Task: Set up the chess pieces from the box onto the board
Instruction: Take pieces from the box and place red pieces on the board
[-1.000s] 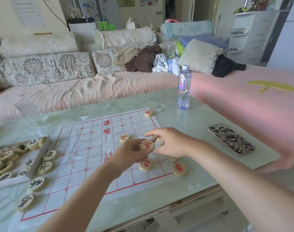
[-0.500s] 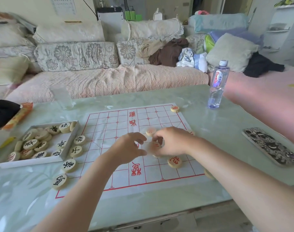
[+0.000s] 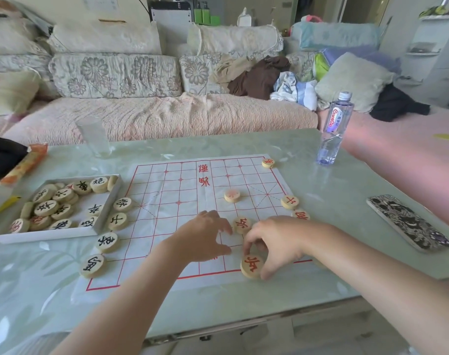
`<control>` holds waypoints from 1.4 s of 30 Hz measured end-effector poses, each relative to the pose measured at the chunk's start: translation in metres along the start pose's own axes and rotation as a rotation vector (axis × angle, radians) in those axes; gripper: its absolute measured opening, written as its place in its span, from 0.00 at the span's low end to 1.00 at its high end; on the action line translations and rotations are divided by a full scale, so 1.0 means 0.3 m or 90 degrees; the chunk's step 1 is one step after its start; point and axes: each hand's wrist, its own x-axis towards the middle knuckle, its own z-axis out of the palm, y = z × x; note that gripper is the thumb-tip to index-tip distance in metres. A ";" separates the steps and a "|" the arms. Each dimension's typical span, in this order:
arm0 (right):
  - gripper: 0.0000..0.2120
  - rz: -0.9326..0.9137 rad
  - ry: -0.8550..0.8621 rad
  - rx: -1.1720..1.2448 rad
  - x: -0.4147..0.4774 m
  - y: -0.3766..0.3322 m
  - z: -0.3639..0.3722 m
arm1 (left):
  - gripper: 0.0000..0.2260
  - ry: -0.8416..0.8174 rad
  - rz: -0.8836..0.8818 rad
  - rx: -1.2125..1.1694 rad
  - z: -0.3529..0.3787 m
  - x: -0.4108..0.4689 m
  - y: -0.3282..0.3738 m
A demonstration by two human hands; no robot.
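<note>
The right hand [image 3: 274, 242] pinches a red-marked piece [image 3: 251, 265] at the board's [image 3: 172, 190] near edge; the left hand [image 3: 203, 239] hovers beside it, fingers relaxed.

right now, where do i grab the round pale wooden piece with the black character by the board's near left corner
Take the round pale wooden piece by its rim, thumb and finger on opposite edges, coming straight down from above. It lies flat and face up, a low disc with nothing touching it. The left hand holds nothing; the right hand pinches a red-marked piece.
</note>
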 end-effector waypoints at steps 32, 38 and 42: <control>0.14 -0.187 0.179 0.098 0.910 -0.936 -0.174 | 0.13 0.326 -0.465 0.011 -0.308 -0.649 -0.997; 0.15 -0.212 0.202 -0.044 1.039 -1.074 -0.185 | 0.15 0.331 -0.491 0.013 -0.324 -0.636 -1.021; 0.18 -0.225 0.202 -0.142 1.087 -1.121 -0.180 | 0.13 0.336 -0.554 0.046 -0.332 -0.627 -1.028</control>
